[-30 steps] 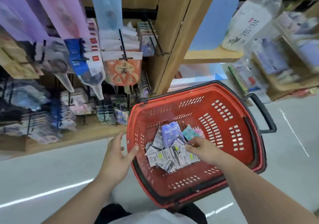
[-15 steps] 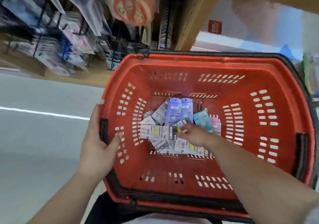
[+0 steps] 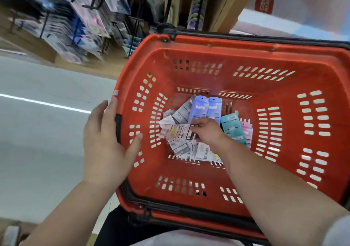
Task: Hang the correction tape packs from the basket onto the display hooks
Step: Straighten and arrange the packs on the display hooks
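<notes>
A red plastic basket with slotted walls fills the middle and right of the view. Several correction tape packs lie heaped on its floor: purple ones, teal and pink ones, and white-backed ones. My left hand grips the basket's left rim, thumb inside, fingers outside. My right hand reaches into the heap and pinches a white-backed pack printed with barcodes and a yellow mark. The display hooks with hung goods stand blurred at the upper left.
A wooden shelf upright rises behind the basket. Grey floor with a white line spreads to the left. A red price sign shows at the top right. My dark-clad legs lie under the basket's near edge.
The view has dropped closer over the basket. My left hand has settled onto the left rim. My right hand has closed its fingers on a white-backed pack in the heap.
</notes>
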{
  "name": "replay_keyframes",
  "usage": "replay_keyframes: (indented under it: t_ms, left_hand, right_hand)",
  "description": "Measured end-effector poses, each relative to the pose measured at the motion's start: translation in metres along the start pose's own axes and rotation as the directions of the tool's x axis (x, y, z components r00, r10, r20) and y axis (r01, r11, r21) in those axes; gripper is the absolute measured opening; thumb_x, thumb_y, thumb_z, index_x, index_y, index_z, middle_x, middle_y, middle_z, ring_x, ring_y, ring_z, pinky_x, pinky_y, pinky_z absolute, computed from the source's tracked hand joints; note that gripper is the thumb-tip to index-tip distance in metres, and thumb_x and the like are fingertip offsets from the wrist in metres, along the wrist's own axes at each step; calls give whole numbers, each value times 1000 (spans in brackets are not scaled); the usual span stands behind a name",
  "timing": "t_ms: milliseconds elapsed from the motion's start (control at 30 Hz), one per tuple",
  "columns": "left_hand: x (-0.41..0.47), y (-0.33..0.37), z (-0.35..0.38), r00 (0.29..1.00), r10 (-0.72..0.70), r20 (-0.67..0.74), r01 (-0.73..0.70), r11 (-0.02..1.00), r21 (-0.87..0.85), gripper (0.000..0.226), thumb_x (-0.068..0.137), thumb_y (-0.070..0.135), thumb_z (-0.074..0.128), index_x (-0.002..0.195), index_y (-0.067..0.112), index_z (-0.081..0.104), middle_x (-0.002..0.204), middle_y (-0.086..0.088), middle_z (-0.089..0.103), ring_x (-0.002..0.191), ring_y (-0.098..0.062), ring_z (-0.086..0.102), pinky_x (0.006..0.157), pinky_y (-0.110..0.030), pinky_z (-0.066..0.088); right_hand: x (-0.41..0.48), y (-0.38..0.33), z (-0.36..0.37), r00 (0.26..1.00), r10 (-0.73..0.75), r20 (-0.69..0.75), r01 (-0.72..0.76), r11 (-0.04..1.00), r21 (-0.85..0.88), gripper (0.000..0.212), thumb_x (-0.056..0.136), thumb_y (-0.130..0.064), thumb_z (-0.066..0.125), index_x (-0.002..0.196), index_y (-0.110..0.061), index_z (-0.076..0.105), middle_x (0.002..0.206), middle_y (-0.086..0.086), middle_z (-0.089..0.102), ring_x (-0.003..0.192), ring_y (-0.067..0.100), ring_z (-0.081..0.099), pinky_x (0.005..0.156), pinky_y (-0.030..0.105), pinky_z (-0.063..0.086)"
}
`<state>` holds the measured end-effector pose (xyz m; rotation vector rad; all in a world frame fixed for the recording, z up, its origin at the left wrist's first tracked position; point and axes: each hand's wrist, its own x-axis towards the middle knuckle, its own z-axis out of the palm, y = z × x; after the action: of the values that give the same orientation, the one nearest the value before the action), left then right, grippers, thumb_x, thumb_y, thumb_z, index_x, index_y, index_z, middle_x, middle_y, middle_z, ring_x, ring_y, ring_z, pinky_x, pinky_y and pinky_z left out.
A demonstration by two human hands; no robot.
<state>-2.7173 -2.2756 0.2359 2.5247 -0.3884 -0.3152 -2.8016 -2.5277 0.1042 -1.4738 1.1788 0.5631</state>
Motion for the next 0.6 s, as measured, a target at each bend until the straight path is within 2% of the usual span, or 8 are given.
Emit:
replay_keyframes:
  t_ms: [67,133,200,300,400,500,533,600]
  left_hand:
    - [-1,10,0,967,246,-62,-233,958,165,79,84,39,74,151,10,45,152,-26,47,136,-46,46,112,-58,38]
    - [0,24,5,919,394,0,-389,907,162,75,81,40,75,145,9,52,146,-23,54,132,-46,52,110,-57,38]
    - [7,38,17,885,433,173,-457,878,140,83,76,42,83,146,12,51,146,-18,55,132,-43,51,110,-55,39]
    - [23,60,43,817,358,453,-483,853,197,97,74,46,89,156,19,43,156,-13,48,140,-38,47,115,-57,40]
    - [36,72,74,724,242,646,-416,900,129,68,98,39,67,158,26,39,150,-10,54,132,-35,56,108,-46,47]
    - [38,70,95,685,93,722,-228,969,92,51,105,36,58,152,24,44,134,-12,66,116,-35,65,88,-38,51]
    - [37,66,99,679,44,733,-159,983,89,49,105,37,58,150,22,48,131,-11,68,114,-34,65,87,-37,51]
    - [37,58,107,659,-44,751,-54,993,106,40,104,37,60,139,17,56,124,-10,70,107,-31,65,86,-37,51]
  right_hand:
    - [-16,-13,-11,1000,-29,-10,30,995,91,11,94,-6,70,95,-17,69,95,7,68,65,15,61,57,26,53]
    - [-36,-27,-26,998,-63,-9,64,984,164,15,93,-2,69,90,-16,69,83,5,67,55,9,59,53,24,50]
    - [-56,-41,-41,995,-95,7,92,975,201,13,91,1,70,94,-12,70,76,4,66,51,8,57,49,23,49]
    - [-82,-54,-60,989,-111,102,87,973,213,12,91,1,70,99,-9,71,76,6,67,60,14,59,49,22,50]
    - [-92,-52,-75,974,-105,200,44,957,288,7,96,-8,69,102,-9,70,82,8,71,66,16,66,59,25,54]
    - [-74,-31,-92,983,-32,178,-47,905,423,31,103,-31,61,121,-7,67,96,17,75,85,25,72,73,31,56]
    - [-64,-19,-97,993,31,116,-72,925,373,35,103,-35,59,125,-8,66,107,18,75,93,26,70,78,33,55]
    - [-40,12,-107,989,141,-53,-141,990,8,36,102,-34,61,129,-9,65,120,12,72,105,25,65,91,37,54]
